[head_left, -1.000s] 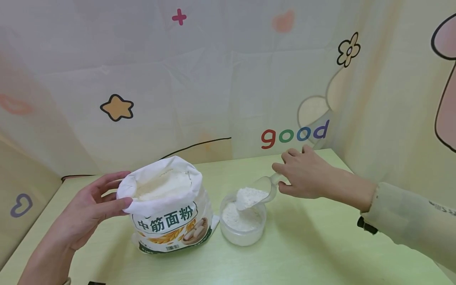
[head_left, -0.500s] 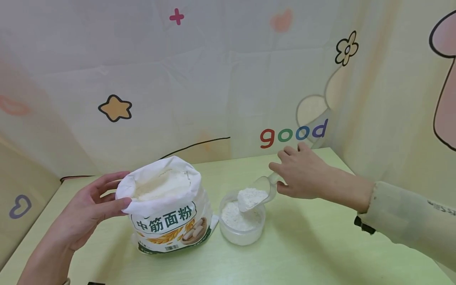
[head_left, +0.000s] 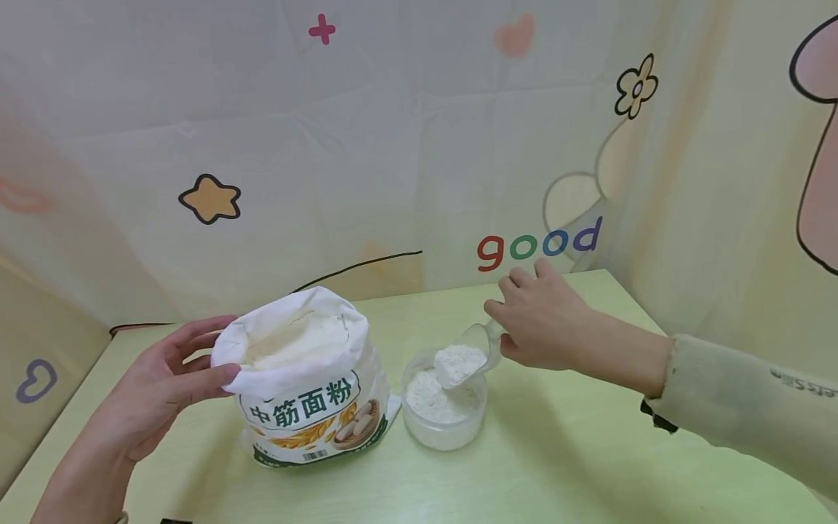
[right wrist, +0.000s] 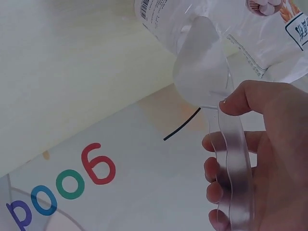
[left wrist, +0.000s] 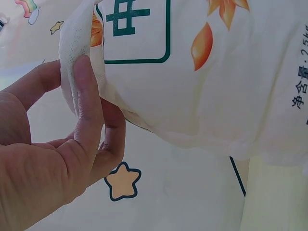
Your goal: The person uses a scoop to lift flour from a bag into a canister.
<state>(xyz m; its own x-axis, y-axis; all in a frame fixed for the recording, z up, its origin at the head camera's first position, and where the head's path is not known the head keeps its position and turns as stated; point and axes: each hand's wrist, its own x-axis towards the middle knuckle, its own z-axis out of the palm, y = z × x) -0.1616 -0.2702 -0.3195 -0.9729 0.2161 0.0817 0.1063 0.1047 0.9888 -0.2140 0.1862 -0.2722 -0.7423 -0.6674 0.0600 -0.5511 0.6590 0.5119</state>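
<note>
At the left of the head view stands an open white flour bag (head_left: 308,411) with a folded-down rim. My left hand (head_left: 170,378) holds that rim at its left side; in the left wrist view the thumb and fingers pinch the fold (left wrist: 74,43). My right hand (head_left: 550,320) grips the handle of a clear plastic scoop (right wrist: 202,72), its fingers wrapped round it. The scoop carries a heap of flour (head_left: 460,362) and tilts down over a round clear tub (head_left: 445,437). White flour lies inside the tub, just right of the bag.
A pale yellow-green table (head_left: 556,451) bears the bag and tub. Behind it and at both sides hangs a printed cloth (head_left: 366,167) with a star, a flower and the word "good". The right hand is near the back cloth.
My right hand and the scoop have shifted slightly left over the tub. Flour still sits in the scoop. The left hand and the bag have stayed in place.
</note>
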